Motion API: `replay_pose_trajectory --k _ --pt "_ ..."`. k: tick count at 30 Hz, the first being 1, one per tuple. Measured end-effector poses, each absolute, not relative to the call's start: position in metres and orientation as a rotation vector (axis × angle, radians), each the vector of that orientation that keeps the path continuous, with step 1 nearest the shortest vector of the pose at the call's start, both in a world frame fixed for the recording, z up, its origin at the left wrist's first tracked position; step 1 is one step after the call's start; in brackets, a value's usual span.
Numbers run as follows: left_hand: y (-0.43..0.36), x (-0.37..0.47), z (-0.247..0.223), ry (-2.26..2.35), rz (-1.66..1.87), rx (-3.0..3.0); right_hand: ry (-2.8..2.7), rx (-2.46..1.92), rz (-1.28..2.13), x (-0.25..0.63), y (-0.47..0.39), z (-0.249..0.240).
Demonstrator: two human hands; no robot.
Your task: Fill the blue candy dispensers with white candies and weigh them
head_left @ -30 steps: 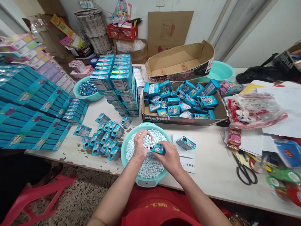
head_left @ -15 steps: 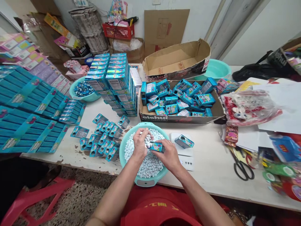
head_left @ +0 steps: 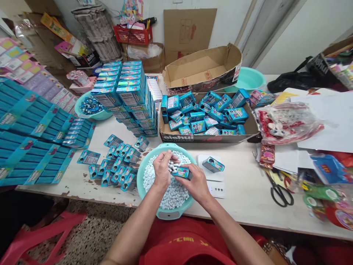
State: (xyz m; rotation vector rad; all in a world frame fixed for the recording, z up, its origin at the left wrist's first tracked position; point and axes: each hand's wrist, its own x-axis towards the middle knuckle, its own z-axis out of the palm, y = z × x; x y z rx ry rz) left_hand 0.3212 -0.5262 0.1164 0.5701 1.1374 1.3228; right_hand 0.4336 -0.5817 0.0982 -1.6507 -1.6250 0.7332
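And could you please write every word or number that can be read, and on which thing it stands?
"CARAMELO MACIZO": small blue box in the right hand.
"CARAMELO MACIZO": stack of blue boxes.
"eishui", "berry&Drink": front carton.
"eishui": black box, back left.
"eishui": black carton, far right.
Too small or blurred: marks on scale, lettering on red shirt, print on blue packet, remaining labels.
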Motion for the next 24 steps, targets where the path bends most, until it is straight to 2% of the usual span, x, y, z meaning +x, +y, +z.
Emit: replay_pose_trajectory --k 24 --pt "-0.5260 0.3212 0.1128 1.085 1.316 0.731 -1.510 -1.652 0.750 0.4302 -0.5775 0.0935"
